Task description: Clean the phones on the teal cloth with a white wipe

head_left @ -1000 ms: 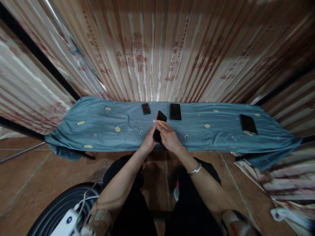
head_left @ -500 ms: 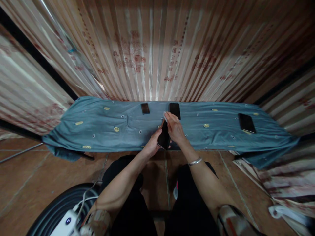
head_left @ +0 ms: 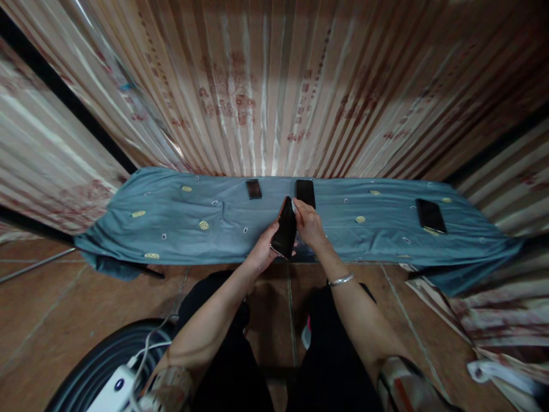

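Fingers of the left hand [head_left: 263, 250] grip a dark smartphone [head_left: 283, 233], thumb along its left side and fingertips showing past its lower right, above the cloth-covered surface [head_left: 227, 237], close to the near edge and about midway along it. The glossy black face is turned up toward the wearer, the far end angled to the right. Opposite, the right hand [head_left: 311, 226], a silver bracelet [head_left: 342, 280] at its wrist, pinches a small whitish piece [head_left: 294, 206], too small to identify, against the phone's upper right edge.

Near the far edge, just beyond the right hand, lies a second dark device [head_left: 305, 190], with a small dark square [head_left: 253, 189], its detail pixelated, to its left. A third black device [head_left: 431, 216] lies toward the right end, well apart from the others.

The step in hand appears to be working the whitish piece along the phone's rim. It would best be done with the left grip low and firm, the right hand pressing lightly and evenly, and one side covered before the phone is turned. Smooth glass could slip, so keeping it low and inward of the near edge should let any drop land on cloth rather than floor.
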Action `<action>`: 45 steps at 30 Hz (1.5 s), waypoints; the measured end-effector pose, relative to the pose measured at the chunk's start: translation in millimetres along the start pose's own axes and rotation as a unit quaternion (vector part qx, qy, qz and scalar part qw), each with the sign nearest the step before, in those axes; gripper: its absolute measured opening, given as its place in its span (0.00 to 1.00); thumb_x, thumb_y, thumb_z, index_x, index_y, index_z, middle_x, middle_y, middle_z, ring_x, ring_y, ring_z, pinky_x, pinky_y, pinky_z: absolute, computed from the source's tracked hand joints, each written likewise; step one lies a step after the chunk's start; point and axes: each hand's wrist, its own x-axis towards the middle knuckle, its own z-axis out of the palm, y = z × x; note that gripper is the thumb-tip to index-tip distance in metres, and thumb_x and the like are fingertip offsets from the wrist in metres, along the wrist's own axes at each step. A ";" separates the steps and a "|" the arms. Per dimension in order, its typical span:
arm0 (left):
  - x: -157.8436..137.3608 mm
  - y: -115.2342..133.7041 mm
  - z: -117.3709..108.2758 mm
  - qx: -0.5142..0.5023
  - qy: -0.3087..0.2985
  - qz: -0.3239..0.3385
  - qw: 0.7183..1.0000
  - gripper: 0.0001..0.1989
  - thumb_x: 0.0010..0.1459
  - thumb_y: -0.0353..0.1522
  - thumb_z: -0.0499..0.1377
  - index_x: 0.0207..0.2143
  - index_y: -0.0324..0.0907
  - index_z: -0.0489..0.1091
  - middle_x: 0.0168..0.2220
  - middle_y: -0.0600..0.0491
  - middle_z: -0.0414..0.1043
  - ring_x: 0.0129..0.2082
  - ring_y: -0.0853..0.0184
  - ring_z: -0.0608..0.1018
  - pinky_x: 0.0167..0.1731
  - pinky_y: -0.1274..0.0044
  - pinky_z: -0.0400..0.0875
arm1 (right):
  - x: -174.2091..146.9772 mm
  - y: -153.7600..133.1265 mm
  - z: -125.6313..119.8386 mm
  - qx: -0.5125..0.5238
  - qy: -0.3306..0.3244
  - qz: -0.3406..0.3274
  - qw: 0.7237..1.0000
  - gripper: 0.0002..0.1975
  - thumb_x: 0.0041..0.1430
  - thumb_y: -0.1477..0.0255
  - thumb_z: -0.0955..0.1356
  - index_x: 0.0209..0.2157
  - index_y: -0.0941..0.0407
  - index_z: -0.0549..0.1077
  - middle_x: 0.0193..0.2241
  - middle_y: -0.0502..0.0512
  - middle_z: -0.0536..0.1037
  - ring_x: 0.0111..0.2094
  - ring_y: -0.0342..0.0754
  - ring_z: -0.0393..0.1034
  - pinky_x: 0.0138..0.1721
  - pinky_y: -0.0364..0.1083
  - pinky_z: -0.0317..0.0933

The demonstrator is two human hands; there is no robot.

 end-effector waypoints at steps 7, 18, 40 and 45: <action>-1.0 5.6 2.3 -0.039 0.014 0.003 0.999 0.22 0.67 0.38 0.55 0.61 0.40 0.65 0.36 0.47 0.81 0.30 0.60 0.84 0.29 0.70 0.80 | 0.8 3.3 5.8 0.034 0.024 0.044 0.998 0.22 0.67 0.71 0.59 0.57 0.58 0.72 0.56 0.64 0.77 0.58 0.56 0.71 0.63 0.59 0.61; 1.6 4.5 1.6 -0.046 0.003 0.024 0.999 0.26 0.64 0.37 0.59 0.64 0.45 0.63 0.43 0.47 0.81 0.33 0.62 0.83 0.34 0.69 0.81 | 6.9 1.4 11.8 0.103 0.078 0.137 0.982 0.20 0.64 0.64 0.63 0.52 0.56 0.77 0.51 0.60 0.81 0.52 0.57 0.76 0.56 0.57 0.68; 5.4 19.1 1.4 -0.086 0.070 0.074 0.991 0.20 0.68 0.30 0.50 0.60 0.42 0.67 0.41 0.49 0.82 0.39 0.63 0.83 0.43 0.69 0.79 | -12.2 -37.2 17.9 0.095 -0.015 0.086 0.992 0.19 0.68 0.69 0.61 0.55 0.55 0.75 0.48 0.59 0.82 0.51 0.55 0.77 0.55 0.56 0.70; 7.6 13.4 -3.8 -0.076 0.070 0.057 0.993 0.19 0.67 0.34 0.54 0.58 0.41 0.69 0.41 0.48 0.82 0.36 0.62 0.83 0.39 0.67 0.80 | -10.1 -34.4 15.2 0.048 0.009 0.058 0.997 0.20 0.65 0.73 0.60 0.55 0.58 0.75 0.53 0.63 0.79 0.56 0.56 0.73 0.59 0.57 0.66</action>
